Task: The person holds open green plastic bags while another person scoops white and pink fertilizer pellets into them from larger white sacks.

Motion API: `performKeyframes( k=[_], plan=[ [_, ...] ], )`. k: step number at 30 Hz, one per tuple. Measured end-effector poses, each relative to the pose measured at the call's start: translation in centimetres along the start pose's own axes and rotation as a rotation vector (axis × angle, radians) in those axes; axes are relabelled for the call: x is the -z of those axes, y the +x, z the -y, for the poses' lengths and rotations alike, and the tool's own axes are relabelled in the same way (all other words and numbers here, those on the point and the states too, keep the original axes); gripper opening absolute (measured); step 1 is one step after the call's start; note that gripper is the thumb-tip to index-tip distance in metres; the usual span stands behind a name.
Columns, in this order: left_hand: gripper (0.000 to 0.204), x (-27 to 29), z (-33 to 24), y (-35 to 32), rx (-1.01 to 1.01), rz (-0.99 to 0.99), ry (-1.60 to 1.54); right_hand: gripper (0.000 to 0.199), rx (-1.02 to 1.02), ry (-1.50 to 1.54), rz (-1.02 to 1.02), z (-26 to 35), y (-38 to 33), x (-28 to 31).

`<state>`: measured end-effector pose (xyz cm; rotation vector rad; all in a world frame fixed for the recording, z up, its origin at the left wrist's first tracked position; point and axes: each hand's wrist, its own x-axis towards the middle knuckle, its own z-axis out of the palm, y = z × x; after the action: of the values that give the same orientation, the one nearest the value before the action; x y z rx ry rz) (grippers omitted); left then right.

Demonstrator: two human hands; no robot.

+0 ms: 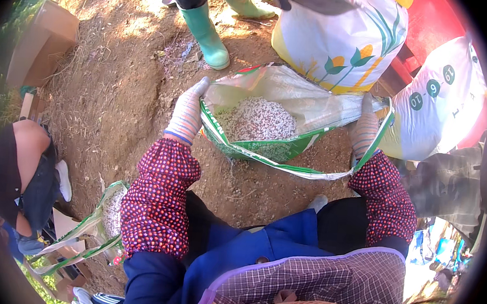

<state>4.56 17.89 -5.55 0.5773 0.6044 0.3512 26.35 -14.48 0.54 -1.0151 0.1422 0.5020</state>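
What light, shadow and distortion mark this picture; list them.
Head view: hard sunlight washes out the white sack at right; dappled shade on the soil; fisheye bends the edges inside a black rim; the left hand, right hand and the granule bag stay sharp.

Open bare soil (pixel 117 103) left of the sack (pixel 268 125) (its mouth wide open); green boots (pixel 209 34) and stacked bags (pixel 341 40) crowding behind.

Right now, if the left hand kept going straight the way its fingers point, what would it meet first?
The left hand grips the open sack's rim, fingers pointing up-frame. Beyond them lies bare soil, then likely the green rubber boot of a person standing there, though depth is unclear.
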Motion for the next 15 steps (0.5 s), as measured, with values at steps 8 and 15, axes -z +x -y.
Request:
performKeyframes(
  k=[8,15],
  plan=[
    [0.029,-0.8,0.2,-0.5,-0.069,-0.183,0.224,0.059,0.127,-0.21,0.024,0.4,0.9,2.2],
    [0.03,0.1,0.5,0.0,-0.079,-0.154,0.124,0.058,0.113,-0.205,0.007,-0.1,0.3,1.0]
  ],
)
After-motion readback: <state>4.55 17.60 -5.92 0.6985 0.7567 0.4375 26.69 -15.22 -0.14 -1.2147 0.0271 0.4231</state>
